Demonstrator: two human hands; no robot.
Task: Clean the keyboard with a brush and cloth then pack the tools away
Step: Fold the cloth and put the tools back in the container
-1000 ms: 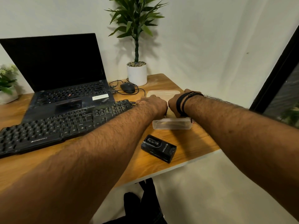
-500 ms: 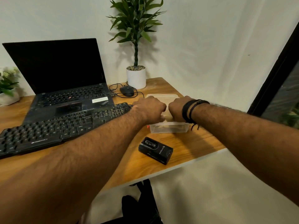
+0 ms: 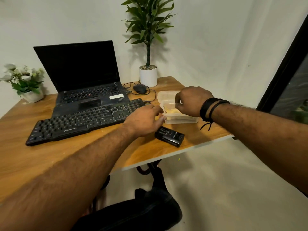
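A black keyboard (image 3: 80,121) lies on the wooden desk (image 3: 33,157) in front of an open laptop (image 3: 83,77). To its right stands a clear plastic container (image 3: 183,120) with a yellowish cloth (image 3: 173,111) and a small dark item inside. Its lid (image 3: 165,95) lies just behind it. My left hand (image 3: 145,120) hovers at the container's left corner, fingers loosely apart, holding nothing. My right hand (image 3: 191,100) is over the container with fingers curled downward; whether it pinches anything is hidden.
A small black box (image 3: 170,136) lies near the desk's front edge, below the container. A black mouse (image 3: 140,89) with cable and a potted plant (image 3: 148,75) sit at the back. A flower pot (image 3: 31,95) stands far left. The desk's right edge is close.
Both fists were pressed together inside the container. Now the left hand has drawn back to the left and opened, and the right hand has lifted above the container. The camera view shifted left.
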